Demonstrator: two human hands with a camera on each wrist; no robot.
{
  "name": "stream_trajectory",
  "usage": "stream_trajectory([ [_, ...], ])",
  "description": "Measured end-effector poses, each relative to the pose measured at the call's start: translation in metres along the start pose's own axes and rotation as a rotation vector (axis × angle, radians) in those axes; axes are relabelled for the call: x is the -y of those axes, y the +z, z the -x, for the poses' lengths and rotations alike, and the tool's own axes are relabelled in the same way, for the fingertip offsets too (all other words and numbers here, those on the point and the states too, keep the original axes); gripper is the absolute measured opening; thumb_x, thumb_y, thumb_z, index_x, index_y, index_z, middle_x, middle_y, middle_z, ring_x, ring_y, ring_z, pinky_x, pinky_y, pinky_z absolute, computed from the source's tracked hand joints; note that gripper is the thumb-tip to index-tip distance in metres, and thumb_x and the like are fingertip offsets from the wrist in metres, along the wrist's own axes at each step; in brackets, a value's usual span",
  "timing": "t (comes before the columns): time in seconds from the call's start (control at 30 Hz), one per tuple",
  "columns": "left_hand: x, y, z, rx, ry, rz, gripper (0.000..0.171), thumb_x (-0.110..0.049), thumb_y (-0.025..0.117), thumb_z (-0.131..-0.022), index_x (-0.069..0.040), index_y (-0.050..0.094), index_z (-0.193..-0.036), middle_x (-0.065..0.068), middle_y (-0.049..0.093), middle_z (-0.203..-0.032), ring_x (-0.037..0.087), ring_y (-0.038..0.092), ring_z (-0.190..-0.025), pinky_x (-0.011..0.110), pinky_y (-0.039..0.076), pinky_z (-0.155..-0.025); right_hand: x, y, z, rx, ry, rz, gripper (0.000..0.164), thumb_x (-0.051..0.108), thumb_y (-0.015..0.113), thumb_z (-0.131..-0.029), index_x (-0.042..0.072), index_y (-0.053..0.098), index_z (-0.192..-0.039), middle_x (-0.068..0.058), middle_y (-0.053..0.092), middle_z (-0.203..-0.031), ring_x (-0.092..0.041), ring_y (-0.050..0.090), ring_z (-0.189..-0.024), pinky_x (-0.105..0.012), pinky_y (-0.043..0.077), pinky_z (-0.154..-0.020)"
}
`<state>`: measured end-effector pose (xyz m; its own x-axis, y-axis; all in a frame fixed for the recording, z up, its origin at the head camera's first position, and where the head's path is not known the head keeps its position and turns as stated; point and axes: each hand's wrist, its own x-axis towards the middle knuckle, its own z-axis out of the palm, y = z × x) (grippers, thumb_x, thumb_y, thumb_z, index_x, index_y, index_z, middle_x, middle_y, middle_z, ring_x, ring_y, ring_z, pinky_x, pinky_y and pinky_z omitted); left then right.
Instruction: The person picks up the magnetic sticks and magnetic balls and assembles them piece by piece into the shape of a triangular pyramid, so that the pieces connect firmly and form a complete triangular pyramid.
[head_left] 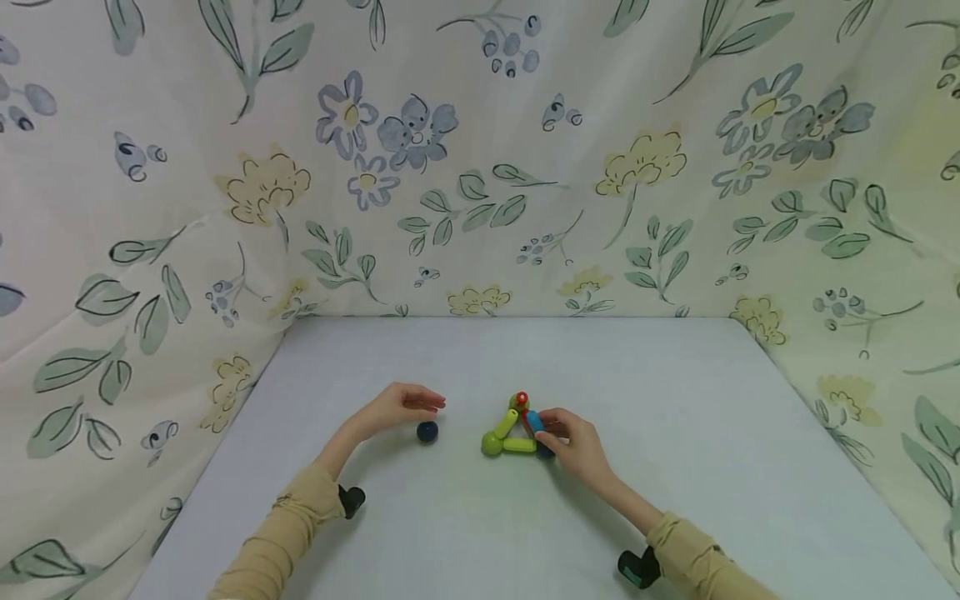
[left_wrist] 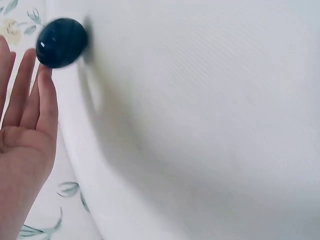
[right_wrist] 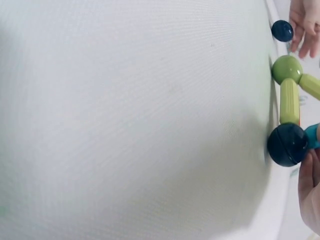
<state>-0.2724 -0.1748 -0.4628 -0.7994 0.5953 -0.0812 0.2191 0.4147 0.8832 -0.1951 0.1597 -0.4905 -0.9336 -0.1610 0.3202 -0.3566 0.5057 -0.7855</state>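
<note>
My left hand (head_left: 408, 404) hovers by a loose dark blue ball (head_left: 427, 431) on the table. Its fingers are fairly straight, close beside the ball in the left wrist view; whether they touch it I cannot tell. My right hand (head_left: 577, 442) pinches a blue rod (head_left: 535, 421) at the right side of a triangle of magnetic rods and balls. That triangle has a green ball (head_left: 492, 443) at its left corner, yellow-green rods (head_left: 519, 445), and a second dark blue ball (right_wrist: 288, 145) at its right corner. A red rod end (head_left: 522, 398) tops the far green ball, which is partly covered.
The white table (head_left: 360, 358) carries the pieces near its middle. Floral cloth (head_left: 480, 167) hangs behind and along both sides. A black wrist camera (head_left: 351, 502) sits at the left sleeve, and another black camera (head_left: 639, 568) at the right sleeve.
</note>
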Motion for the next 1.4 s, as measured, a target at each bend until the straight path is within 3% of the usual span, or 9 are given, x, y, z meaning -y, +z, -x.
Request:
stream_trajectory([
  [0.3, 0.026, -0.004, 0.013, 0.085, -0.057, 0.044, 0.044, -0.019, 0.07, -0.086, -0.002, 0.06, -0.125, 0.015, 0.061, -0.128, 0.025, 0.057, -0.119, 0.03, 0.048, -0.097, -0.003, 0.001, 0.002, -0.014, -0.042, -0.007, 0.027, 0.002, 0.07, -0.082, 0.001, 0.066, -0.109, -0.011, 0.07, -0.102, -0.023, 0.069, -0.087, -0.025, 0.056, -0.075],
  [0.43, 0.029, -0.004, 0.014, 0.091, -0.061, 0.069, 0.045, -0.018, 0.072, -0.084, -0.001, 0.06, -0.124, 0.018, 0.06, -0.128, 0.028, 0.057, -0.119, 0.031, 0.049, -0.097, -0.004, 0.0, 0.002, -0.018, -0.057, -0.008, 0.025, 0.002, 0.07, -0.082, 0.0, 0.067, -0.107, -0.011, 0.07, -0.099, -0.024, 0.069, -0.086, -0.025, 0.056, -0.074],
  [0.6, 0.026, -0.003, 0.01, 0.072, -0.06, 0.039, 0.04, -0.018, 0.071, -0.084, -0.002, 0.063, -0.121, 0.016, 0.063, -0.124, 0.022, 0.06, -0.113, 0.029, 0.05, -0.094, -0.003, -0.001, 0.002, -0.017, -0.059, -0.011, 0.023, 0.001, 0.069, -0.083, 0.001, 0.067, -0.106, -0.01, 0.069, -0.098, -0.024, 0.069, -0.086, -0.025, 0.056, -0.073],
  [0.77, 0.006, 0.009, -0.005, -0.04, -0.038, 0.031, 0.04, -0.02, 0.071, -0.085, -0.007, 0.063, -0.121, 0.015, 0.063, -0.123, 0.023, 0.061, -0.112, 0.032, 0.051, -0.093, -0.003, -0.002, 0.002, -0.017, -0.07, -0.015, 0.023, 0.001, 0.069, -0.082, 0.0, 0.067, -0.106, -0.01, 0.069, -0.097, -0.025, 0.069, -0.086, -0.026, 0.057, -0.073],
  [1.0, -0.046, 0.046, -0.036, -0.172, 0.041, 0.151, 0.038, -0.013, 0.071, -0.084, -0.007, 0.064, -0.121, 0.014, 0.064, -0.121, 0.023, 0.063, -0.111, 0.028, 0.052, -0.092, -0.003, -0.002, 0.002, -0.008, -0.067, -0.016, 0.024, 0.002, 0.069, -0.083, 0.0, 0.067, -0.107, -0.01, 0.069, -0.098, -0.025, 0.069, -0.087, -0.025, 0.057, -0.073],
  [1.2, -0.074, 0.078, -0.058, -0.192, 0.163, 0.185, 0.035, -0.011, 0.07, -0.084, -0.006, 0.065, -0.119, 0.012, 0.066, -0.119, 0.022, 0.062, -0.113, 0.03, 0.049, -0.097, -0.003, -0.002, 0.001, -0.001, -0.078, -0.03, 0.023, 0.003, 0.068, -0.085, -0.001, 0.067, -0.107, -0.013, 0.069, -0.098, -0.027, 0.069, -0.087, -0.028, 0.057, -0.074],
  [1.3, -0.079, 0.088, -0.065, -0.193, 0.204, 0.149, 0.034, -0.011, 0.071, -0.084, -0.005, 0.066, -0.117, 0.012, 0.067, -0.118, 0.023, 0.062, -0.113, 0.032, 0.049, -0.098, -0.004, -0.002, 0.0, 0.006, -0.084, -0.029, 0.023, 0.003, 0.067, -0.085, -0.001, 0.067, -0.108, -0.014, 0.069, -0.1, -0.028, 0.069, -0.088, -0.027, 0.057, -0.074],
  [1.4, -0.08, 0.094, -0.068, -0.205, 0.205, 0.124, 0.033, -0.012, 0.072, -0.084, -0.005, 0.067, -0.116, 0.01, 0.068, -0.117, 0.022, 0.063, -0.111, 0.032, 0.049, -0.097, -0.004, -0.001, 0.0, 0.008, -0.077, -0.023, 0.023, 0.003, 0.068, -0.085, -0.001, 0.066, -0.108, -0.014, 0.069, -0.1, -0.027, 0.069, -0.088, -0.025, 0.057, -0.075],
])
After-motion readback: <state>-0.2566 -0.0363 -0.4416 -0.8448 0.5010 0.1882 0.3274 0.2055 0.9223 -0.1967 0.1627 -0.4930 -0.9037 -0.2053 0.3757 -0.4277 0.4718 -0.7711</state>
